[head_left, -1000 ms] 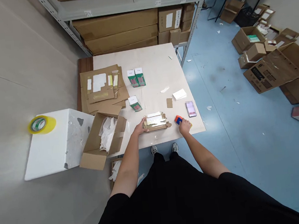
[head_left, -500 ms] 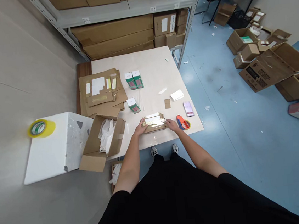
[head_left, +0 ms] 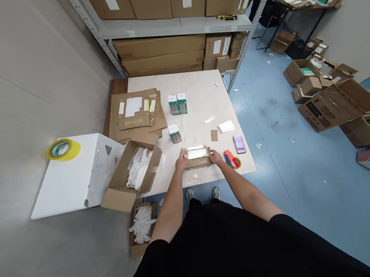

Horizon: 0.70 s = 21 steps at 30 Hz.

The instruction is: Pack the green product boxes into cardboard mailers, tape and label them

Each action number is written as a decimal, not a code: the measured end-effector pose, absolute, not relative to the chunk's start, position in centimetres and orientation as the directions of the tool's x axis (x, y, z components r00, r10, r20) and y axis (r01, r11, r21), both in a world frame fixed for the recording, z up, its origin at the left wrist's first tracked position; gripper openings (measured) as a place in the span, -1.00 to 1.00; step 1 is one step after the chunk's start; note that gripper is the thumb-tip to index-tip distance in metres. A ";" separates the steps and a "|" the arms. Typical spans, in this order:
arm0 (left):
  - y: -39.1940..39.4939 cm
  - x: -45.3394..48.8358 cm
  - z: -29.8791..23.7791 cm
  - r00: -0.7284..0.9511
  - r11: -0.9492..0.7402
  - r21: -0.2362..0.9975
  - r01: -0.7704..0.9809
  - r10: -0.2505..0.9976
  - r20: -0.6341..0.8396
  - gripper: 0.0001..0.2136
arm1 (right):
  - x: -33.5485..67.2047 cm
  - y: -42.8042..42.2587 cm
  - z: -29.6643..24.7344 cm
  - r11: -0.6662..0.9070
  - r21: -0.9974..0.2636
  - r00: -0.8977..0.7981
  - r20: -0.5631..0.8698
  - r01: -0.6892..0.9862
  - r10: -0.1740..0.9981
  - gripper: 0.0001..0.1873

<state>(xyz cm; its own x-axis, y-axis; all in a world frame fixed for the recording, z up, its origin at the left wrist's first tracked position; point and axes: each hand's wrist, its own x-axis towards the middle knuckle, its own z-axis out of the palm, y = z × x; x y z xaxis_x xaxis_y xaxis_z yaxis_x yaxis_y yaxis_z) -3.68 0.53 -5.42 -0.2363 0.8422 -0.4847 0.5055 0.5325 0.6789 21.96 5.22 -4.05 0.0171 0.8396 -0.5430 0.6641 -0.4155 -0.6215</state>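
A small taped cardboard parcel [head_left: 198,156] lies near the front edge of the white table [head_left: 199,88]. My left hand [head_left: 182,161] grips its left end and my right hand [head_left: 215,157] grips its right end, fingers curled on the box. Just right of my right hand a red-and-blue tape dispenser [head_left: 231,159] rests on the table, untouched.
Flattened cardboard [head_left: 137,112], three small green boxes [head_left: 177,104], a white card [head_left: 226,126] and a purple packet [head_left: 239,144] lie on the table. An open carton of white packing [head_left: 135,172] sits left, beside a white foam block with a yellow tape roll [head_left: 62,149]. Shelving with cartons stands behind.
My right hand let go of the tape dispenser and moved left onto the parcel's right end. The view tilted up and shifted slightly.
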 end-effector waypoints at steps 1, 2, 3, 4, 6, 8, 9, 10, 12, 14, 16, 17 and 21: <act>0.4 -3.6 -5.2 -0.247 0.542 0.695 0.472 0.838 -0.486 -0.29 | 22.0 5.2 -3.8 -0.417 -0.630 0.011 -0.544 0.655 0.839 -0.63; 0.3 -3.5 -5.0 -0.257 0.548 0.713 0.437 0.836 -0.485 -0.27 | 22.1 5.0 -3.6 -0.422 -0.637 0.011 -0.545 0.645 0.838 -0.65; 0.2 -3.4 -4.6 -0.272 0.554 0.730 0.400 0.832 -0.483 -0.25 | 22.3 4.9 -3.4 -0.429 -0.644 0.018 -0.542 0.633 0.840 -0.67; 0.2 -3.2 -4.2 -0.293 0.559 0.746 0.362 0.828 -0.478 -0.24 | 22.4 4.7 -3.1 -0.437 -0.654 0.033 -0.534 0.618 0.845 -0.69; 0.2 -2.8 -3.2 -0.353 0.562 0.774 0.293 0.815 -0.459 -0.23 | 22.8 4.3 -2.6 -0.448 -0.683 0.080 -0.499 0.577 0.863 -0.69; 0.5 -2.3 -2.3 -0.414 0.548 0.793 0.265 0.808 -0.420 -0.26 | 23.0 4.1 -2.1 -0.446 -0.723 0.133 -0.448 0.527 0.884 -0.63; 0.7 -2.0 -1.9 -0.436 0.533 0.801 0.272 0.810 -0.391 -0.28 | 23.1 4.1 -1.9 -0.441 -0.744 0.157 -0.423 0.503 0.892 -0.59; 0.9 -1.8 -1.5 -0.452 0.518 0.807 0.284 0.815 -0.363 -0.31 | 23.1 4.1 -1.7 -0.435 -0.762 0.177 -0.402 0.479 0.898 -0.57; 1.2 -1.7 -1.2 -0.468 0.492 0.819 0.295 0.822 -0.325 -0.36 | 23.1 4.3 -1.5 -0.426 -0.791 0.208 -0.372 0.439 0.905 -0.56; 1.3 -1.7 -1.4 -0.465 0.476 0.835 0.276 0.827 -0.317 -0.40 | 23.2 4.5 -1.7 -0.418 -0.816 0.219 -0.357 0.400 0.908 -0.60; 0.8 -1.8 -2.1 -0.444 0.475 0.843 0.254 0.831 -0.335 -0.41 | 23.3 4.4 -2.2 -0.419 -0.834 0.203 -0.368 0.359 0.907 -0.62; 0.3 -1.8 -2.6 -0.423 0.480 0.841 0.249 0.835 -0.351 -0.41 | 23.4 4.1 -2.6 -0.423 -0.837 0.181 -0.383 0.347 0.906 -0.60; -2.2 -1.3 -5.0 -0.280 0.537 0.799 0.270 0.838 -0.468 -0.38 | 23.9 2.2 -4.6 -0.436 -0.778 0.068 -0.458 0.451 0.887 -0.39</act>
<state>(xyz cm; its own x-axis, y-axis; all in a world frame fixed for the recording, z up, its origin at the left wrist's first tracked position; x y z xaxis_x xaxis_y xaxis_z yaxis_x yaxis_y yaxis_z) -1.25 -2.18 -4.99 -0.2805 0.8378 -0.4685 0.2704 0.5373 0.7989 23.92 2.23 -4.61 0.0681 0.8865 -0.4577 0.4511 -0.4365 -0.7784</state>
